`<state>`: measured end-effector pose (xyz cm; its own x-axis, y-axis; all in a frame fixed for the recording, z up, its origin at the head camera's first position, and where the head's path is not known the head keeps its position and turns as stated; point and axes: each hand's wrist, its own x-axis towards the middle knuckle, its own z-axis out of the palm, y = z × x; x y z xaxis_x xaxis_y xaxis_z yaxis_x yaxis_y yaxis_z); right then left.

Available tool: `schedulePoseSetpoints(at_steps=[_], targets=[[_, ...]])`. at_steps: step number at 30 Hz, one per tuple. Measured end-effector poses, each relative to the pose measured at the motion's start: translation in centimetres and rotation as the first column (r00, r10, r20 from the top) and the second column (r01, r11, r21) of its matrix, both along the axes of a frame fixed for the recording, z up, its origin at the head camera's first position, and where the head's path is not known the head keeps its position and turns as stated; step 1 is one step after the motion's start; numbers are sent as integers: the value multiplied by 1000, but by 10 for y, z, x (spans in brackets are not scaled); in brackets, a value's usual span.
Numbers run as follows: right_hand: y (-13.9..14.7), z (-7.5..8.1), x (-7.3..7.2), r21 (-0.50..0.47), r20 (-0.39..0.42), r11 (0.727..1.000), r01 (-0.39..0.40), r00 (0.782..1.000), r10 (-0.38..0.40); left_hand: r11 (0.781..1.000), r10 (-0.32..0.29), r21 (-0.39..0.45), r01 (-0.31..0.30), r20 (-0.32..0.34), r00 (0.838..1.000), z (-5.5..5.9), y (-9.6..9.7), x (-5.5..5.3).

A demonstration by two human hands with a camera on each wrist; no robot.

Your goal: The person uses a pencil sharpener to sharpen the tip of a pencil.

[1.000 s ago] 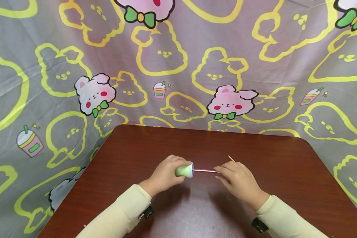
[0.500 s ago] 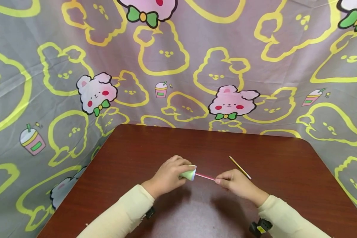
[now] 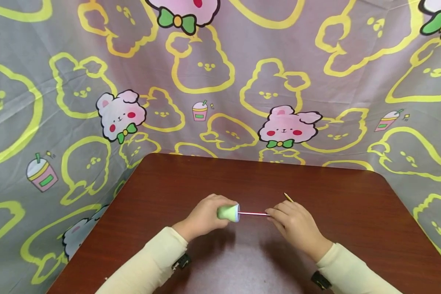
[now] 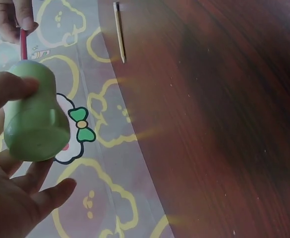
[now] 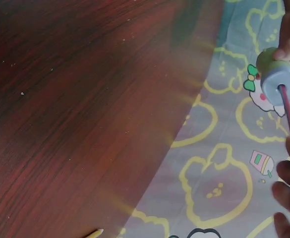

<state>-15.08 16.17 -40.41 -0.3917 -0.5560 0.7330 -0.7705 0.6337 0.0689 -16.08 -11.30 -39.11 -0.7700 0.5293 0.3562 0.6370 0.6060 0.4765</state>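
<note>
A green, waisted pencil sharpener lies sideways in my left hand, gripped between thumb and fingers above the table. Its pale blue end faces right, and a red pencil sticks into the hole there. My right hand pinches the other end of this pencil with thumb and fingertips. The pencil's tip is hidden inside the sharpener. The left wrist view shows the sharpener's rounded green base.
A yellow pencil lies on the brown tabletop, partly covered by my right hand in the head view. A patterned grey curtain hangs behind the table and at both sides.
The right hand turned knuckles-down at half a second ago, uncovering the yellow pencil, then rolled back over it. The red pencil stays in the sharpener; the left hand shifts only slightly.
</note>
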Motion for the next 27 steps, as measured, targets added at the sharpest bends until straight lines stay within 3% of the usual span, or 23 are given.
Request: schedulePoseSetpoints(at_steps=[3,6,8,9,10,11,12,14,15,16,17,18,21,22,23,24,25,27], targets=[[-2,-2,-1,-22,-46,999,-35,998,34,1000,-16,4,16,33,999,-1,1,1],[-4,-5,1,-43,-8,998,-50,999,49,999,-23,-29,23,-13,1000,-3,3,2],[-4,-5,2,-58,113,998,-34,993,40,998,-32,-62,26,-91,995,-3,4,3],[-4,-5,4,-72,229,997,-27,973,43,996,-38,-81,27,-139,990,-2,4,3],[-4,-3,5,-93,365,996,-12,930,45,995,-45,-98,27,-188,981,-2,4,3],[-3,-1,6,-117,506,993,4,860,56,993,-54,-116,27,-236,970,-1,5,4],[-3,2,6,-142,632,989,36,772,63,991,-66,-133,30,-277,958,-1,5,4],[-1,7,8,-166,801,977,130,596,56,987,-87,-160,34,-338,937,-1,6,4],[-1,9,8,-167,839,972,163,542,53,986,-89,-165,32,-349,933,-1,6,4],[-1,10,7,-153,847,971,182,530,34,986,-85,-167,28,-347,934,-1,7,3],[-1,9,7,-139,827,975,171,562,19,987,-78,-161,25,-333,940,-1,7,3],[-1,8,7,-117,780,980,160,626,-9,988,-68,-153,21,-309,949,-2,7,2],[-1,2,5,-42,483,996,80,874,-50,994,-34,-109,13,-196,980,-1,6,1],[-1,0,4,-21,348,998,55,937,-44,996,-26,-90,13,-145,989,-1,6,0],[-1,-2,2,-6,221,999,33,975,-31,997,-22,-71,15,-95,995,-1,5,0],[-2,-3,1,0,111,1000,16,994,-16,998,-21,-54,18,-47,999,0,5,0],[-2,-4,0,-1,27,1000,-8,1000,8,999,-21,-38,21,-5,1000,1,5,0],[-3,-6,-2,-12,-68,999,-35,997,34,999,-26,-16,27,43,999,2,4,0]])
